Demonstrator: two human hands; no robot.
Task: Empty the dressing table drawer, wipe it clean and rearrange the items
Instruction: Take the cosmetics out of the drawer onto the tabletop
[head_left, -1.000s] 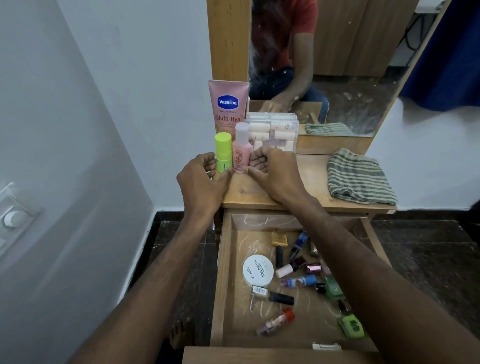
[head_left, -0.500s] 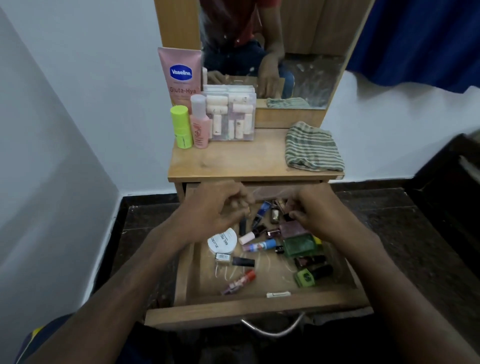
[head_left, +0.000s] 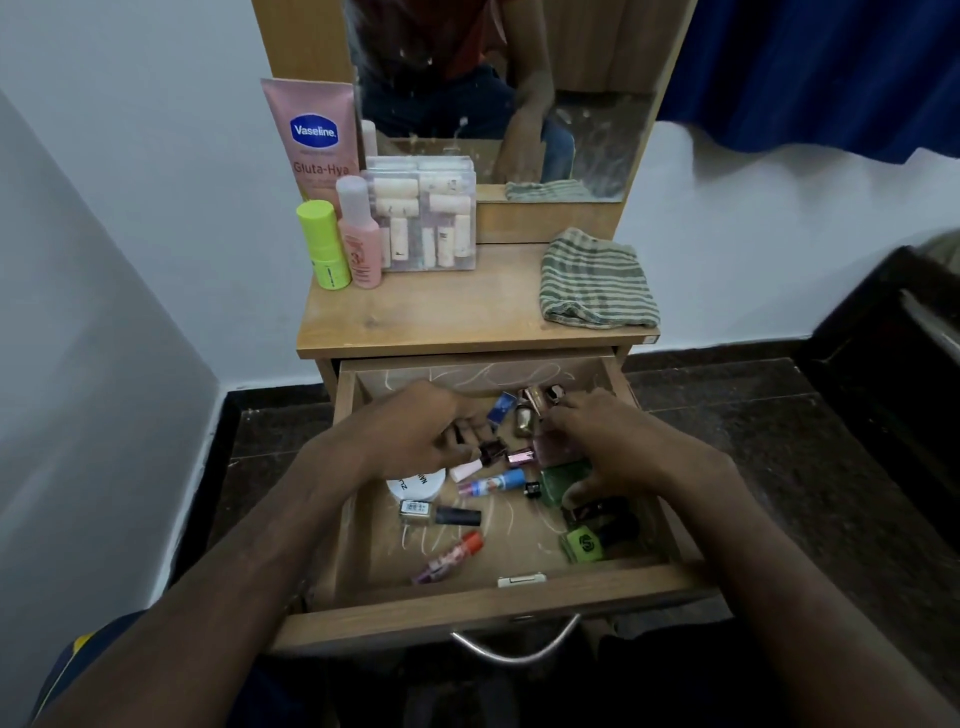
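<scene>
Hands are both down in the pulled-out wooden drawer (head_left: 613, 382) of the dressing table. Left hand (head_left: 415, 436) has its fingers curled down over a dark little bottle, but can't tell if it actually grips anything. Right hand (head_left: 608, 447) is spread over a mauve box and a dark green box (head_left: 563, 480), fingers bent, and whether it pinches something is hidden too. Between the two hands lie a blue-capped tube (head_left: 493, 483) and a few small nail polish bottles. Just below the left hand sits a round white jar (head_left: 413, 486), and nearer the person an orange-capped tube (head_left: 449, 558). Beyond the hands, on the tabletop, stand a pink Vaseline tube (head_left: 314, 140), a lime green bottle (head_left: 324, 244), a clear plastic case (head_left: 423, 213) and a folded striped cloth (head_left: 595, 280).
</scene>
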